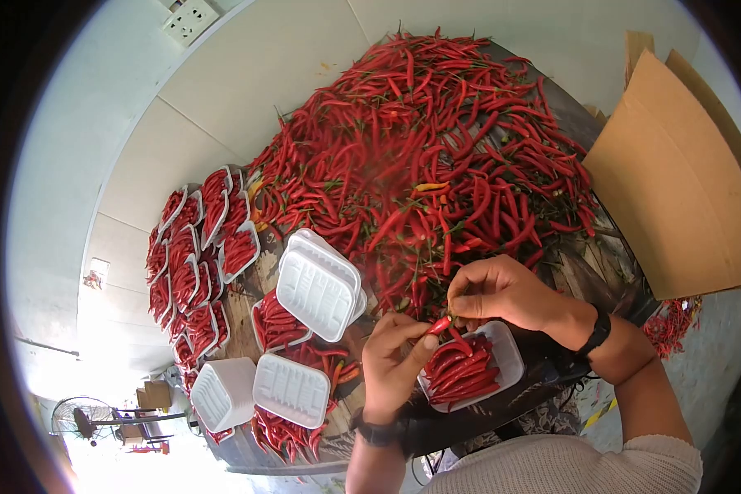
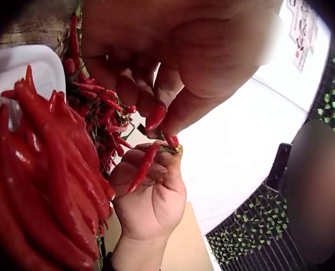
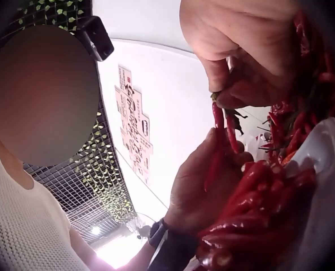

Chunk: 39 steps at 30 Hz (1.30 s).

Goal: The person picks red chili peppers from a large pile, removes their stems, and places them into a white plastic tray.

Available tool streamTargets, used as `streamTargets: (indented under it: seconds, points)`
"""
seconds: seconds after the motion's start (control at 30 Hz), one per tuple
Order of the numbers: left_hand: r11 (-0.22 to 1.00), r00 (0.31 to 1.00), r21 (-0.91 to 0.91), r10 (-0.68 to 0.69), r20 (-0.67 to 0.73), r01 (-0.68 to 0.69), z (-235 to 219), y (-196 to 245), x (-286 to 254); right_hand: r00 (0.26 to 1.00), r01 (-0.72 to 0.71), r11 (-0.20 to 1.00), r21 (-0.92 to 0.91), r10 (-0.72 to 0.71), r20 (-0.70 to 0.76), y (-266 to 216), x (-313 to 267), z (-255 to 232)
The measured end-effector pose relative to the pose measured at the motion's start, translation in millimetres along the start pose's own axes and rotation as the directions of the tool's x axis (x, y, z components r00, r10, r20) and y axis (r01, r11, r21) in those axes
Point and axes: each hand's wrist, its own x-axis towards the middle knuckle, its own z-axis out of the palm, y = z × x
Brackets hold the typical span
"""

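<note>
Just above a clear plastic tub (image 1: 512, 352), both hands meet over the worktop (image 1: 265, 270). The left hand (image 1: 393, 358) has its grip pinching a red chilli (image 1: 440, 325) between thumb and fingers. Close beside it, the right hand (image 1: 506, 295) has its grip pinching green stem ends, and another chilli (image 2: 145, 166) lies across its palm. More red chillies (image 1: 465, 375) fill much of the tub. Beyond the hands spreads a large chilli heap (image 1: 370, 132); to the left sit stacked white trays (image 1: 317, 288) and many filled trays (image 1: 239, 251). Cardboard (image 1: 675, 185) stands at the right.
</note>
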Motion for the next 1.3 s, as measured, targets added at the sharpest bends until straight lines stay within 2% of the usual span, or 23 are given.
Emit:
streamTargets:
  seconds: [0.07, 0.13, 0.17, 0.2, 0.23, 0.27, 0.33, 0.37, 0.4, 0.5, 0.57, 0.6, 0.67, 0.7, 0.77, 0.8, 0.87, 0.93, 1.0, 1.07, 1.3]
  points:
    - [1.000, 1.000, -0.018, -0.007, -0.008, 0.007, -0.4, 0.1, 0.0, 1.000, 0.023, 1.000, 0.008, -0.023, -0.018, -8.3, -1.6, -3.4]
    - [0.988, 0.995, -0.133, -0.086, -0.043, 0.079, -1.5, 2.6, 0.7, 0.961, 0.141, 0.976, -0.164, -0.175, -0.214, -19.0, -4.1, -15.1]
    - [0.988, 0.995, -0.135, -0.085, -0.044, 0.079, -2.1, 2.0, 0.9, 0.890, 0.148, 0.882, -0.448, -0.316, -0.329, -21.3, -4.9, -18.5]
    - [0.988, 0.996, -0.138, -0.071, -0.045, 0.064, -3.0, 0.6, 0.8, 0.791, 0.093, 0.717, -0.690, -0.474, -0.386, -23.5, -5.5, -22.2]
    - [0.988, 0.997, -0.143, -0.058, -0.048, 0.051, -3.4, -0.2, 0.2, 0.601, 0.113, 0.191, -0.975, -0.794, -0.086, -28.2, -3.6, -29.5]
    - [0.987, 0.997, -0.148, -0.063, -0.050, 0.055, -3.2, -0.4, -0.2, 0.607, 0.111, 0.191, -0.975, -0.790, -0.085, -31.1, -2.8, -30.1]
    - [0.993, 0.999, -0.108, -0.040, -0.026, 0.037, -1.7, -1.1, 0.3, 0.356, -0.111, -0.124, -0.986, -0.931, 0.077, -36.3, -2.5, -23.7]
    - [0.991, 0.998, -0.123, -0.049, -0.028, 0.046, 0.0, 0.9, 0.7, 0.382, -0.034, -0.085, -0.996, -0.922, 0.066, -38.0, -4.4, -16.6]
    - [0.991, 0.998, -0.127, -0.053, -0.028, 0.050, 0.3, -0.1, 0.8, 0.387, -0.035, -0.085, -0.996, -0.920, 0.065, -36.1, -5.1, -12.1]
    - [0.999, 1.000, -0.037, 0.000, -0.008, -0.001, 0.4, -1.7, 1.0, 0.630, 0.402, 0.098, -0.910, -0.751, 0.197, -25.4, -6.6, -1.3]
    - [0.999, 0.999, -0.001, 0.044, 0.022, -0.044, 1.7, 1.5, 1.7, 0.781, 0.484, 0.241, -0.841, -0.553, 0.291, -12.4, -7.2, 3.2]
    - [0.999, 0.999, -0.003, 0.038, 0.019, -0.038, 1.7, 3.1, 1.9, 0.829, 0.500, 0.298, -0.813, -0.435, 0.351, -7.4, -7.8, 5.7]
    - [0.997, 0.994, 0.050, 0.058, 0.093, -0.063, 0.3, 6.5, 2.8, 0.846, 0.480, 0.299, -0.825, -0.407, 0.345, -2.4, -10.1, 11.7]
    - [0.997, 0.995, 0.045, 0.052, 0.088, -0.056, -0.1, 8.1, 3.0, 0.859, 0.460, 0.262, -0.848, -0.373, 0.350, -2.1, -11.5, 11.7]
    - [0.985, 0.984, 0.155, 0.049, 0.172, -0.077, -0.6, 10.9, 3.6, 0.875, 0.441, 0.225, -0.869, -0.325, 0.360, -4.8, -15.7, 12.5]
    - [0.987, 0.986, 0.148, 0.045, 0.161, -0.069, -0.5, 12.5, 4.1, 0.880, 0.425, 0.188, -0.885, -0.316, 0.356, -8.6, -19.2, 13.6]
    - [0.992, 0.969, 0.122, 0.002, 0.248, -0.034, -0.7, 13.8, 4.2, 0.887, 0.414, 0.154, -0.897, -0.291, 0.359, -16.5, -26.1, 16.1]
    - [0.995, 0.975, 0.097, 0.007, 0.222, -0.029, -2.8, 9.7, 5.2, 0.920, 0.387, 0.200, -0.900, -0.151, 0.362, -22.8, -31.8, 18.1]
    - [0.997, 0.980, 0.073, 0.013, 0.201, -0.028, -3.3, 6.6, 5.3, 0.916, 0.401, 0.226, -0.888, -0.132, 0.380, -20.5, -34.2, 19.8]
    - [0.999, 0.988, 0.035, 0.009, 0.155, -0.014, -3.3, 5.9, 5.5, 0.923, 0.384, 0.157, -0.910, -0.084, 0.375, -17.9, -34.8, 22.5]
    - [0.999, 0.990, 0.054, -0.009, 0.138, 0.001, -2.5, 6.5, 6.3, 0.912, 0.407, 0.116, -0.906, 0.005, 0.411, -10.4, -32.7, 25.8]
